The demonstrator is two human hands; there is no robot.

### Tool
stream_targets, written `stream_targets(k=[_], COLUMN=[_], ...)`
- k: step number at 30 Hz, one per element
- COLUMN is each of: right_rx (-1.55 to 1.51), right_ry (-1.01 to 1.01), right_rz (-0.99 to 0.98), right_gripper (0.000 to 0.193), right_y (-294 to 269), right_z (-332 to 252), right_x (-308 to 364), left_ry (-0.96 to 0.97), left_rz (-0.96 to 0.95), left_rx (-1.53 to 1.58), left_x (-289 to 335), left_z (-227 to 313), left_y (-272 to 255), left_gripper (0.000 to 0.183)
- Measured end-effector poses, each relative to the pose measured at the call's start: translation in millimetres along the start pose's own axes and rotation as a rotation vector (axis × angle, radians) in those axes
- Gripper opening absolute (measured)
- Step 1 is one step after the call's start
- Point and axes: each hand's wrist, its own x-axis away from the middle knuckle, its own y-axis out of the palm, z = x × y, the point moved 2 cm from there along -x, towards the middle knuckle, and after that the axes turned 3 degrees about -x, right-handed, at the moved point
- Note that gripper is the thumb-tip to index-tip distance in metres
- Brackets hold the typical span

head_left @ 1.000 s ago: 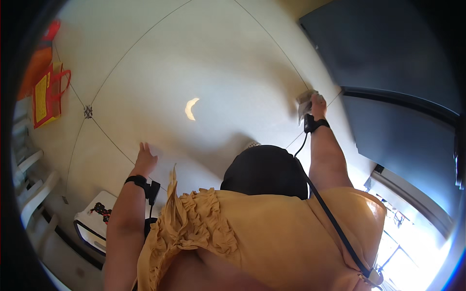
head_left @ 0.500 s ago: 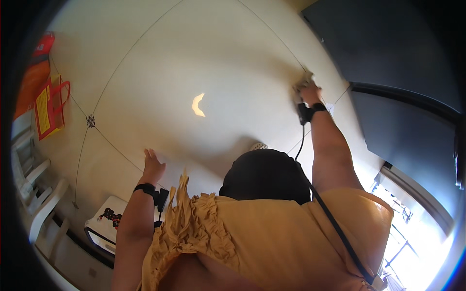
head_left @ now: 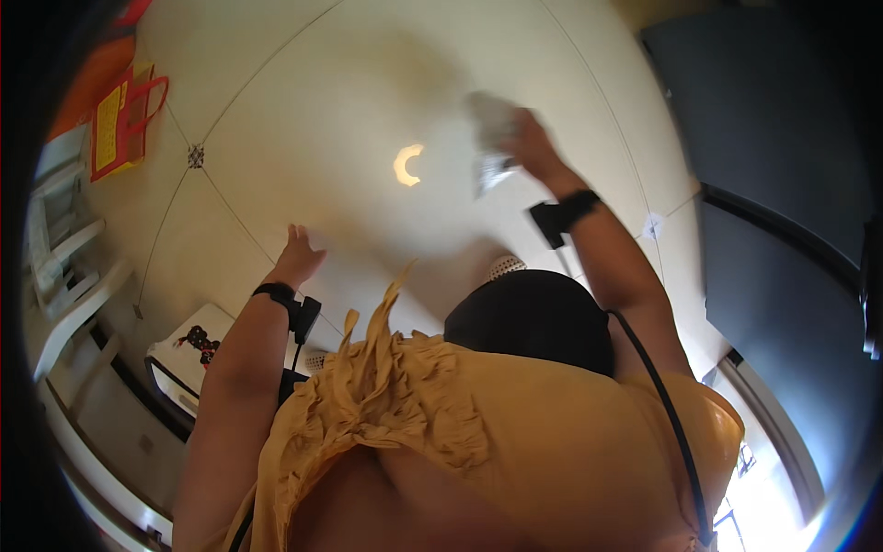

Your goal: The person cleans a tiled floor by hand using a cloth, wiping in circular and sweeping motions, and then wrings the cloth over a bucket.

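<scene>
At the far left, an orange item point(head_left: 92, 85) is cut off by the dark fisheye rim, so its kind is hard to tell; a red and yellow bag point(head_left: 108, 138) with a red handle stands in front of it. Below, white plastic chairs point(head_left: 69, 248) are cropped by the same rim. A white-topped stand point(head_left: 175, 359) bearing a dark and red figure point(head_left: 198, 344) is partly hidden by the left forearm.

The left hand point(head_left: 299, 258) is free of any object, its fingers loosely extended over the pale tiled floor point(head_left: 313, 120); whether it touches the tiles cannot be told. A crescent of light point(head_left: 407, 166) lies on the floor between the hands. Below, the mustard garment point(head_left: 579, 414) fills the lower middle, and a rounded black form point(head_left: 529, 322), probably a clothed knee, hides most of a dotted shoe point(head_left: 506, 267).

The right hand point(head_left: 535, 152) grasps a pale cloth point(head_left: 494, 120), just right of the crescent and above it in view; motion blur smears its edges and obscures the fingertips. At far right, dark grey panels point(head_left: 773, 120) run into the rim, and a bright opening point(head_left: 759, 488) is washed out by glare.
</scene>
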Motion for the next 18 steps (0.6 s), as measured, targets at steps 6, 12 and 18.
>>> stream_targets(k=[6,12,18], right_rx=[0.276,0.893,1.224], right_ry=[0.089,0.851,1.099], right_rz=[0.749,0.372,0.068], right_gripper=[0.054,0.073,0.047], right_y=[-236,-352,-297], right_z=[165,338,219], right_x=[109,170,6], left_ry=[-0.019,-0.01,-0.035], left_rz=[-0.002,-0.006,0.012], left_rx=[-0.059,0.009,0.067], left_x=[4,-1,4], left_z=[9,8,9], left_y=[-4,-3,-9], left_gripper=[0.098,0.102,0.101])
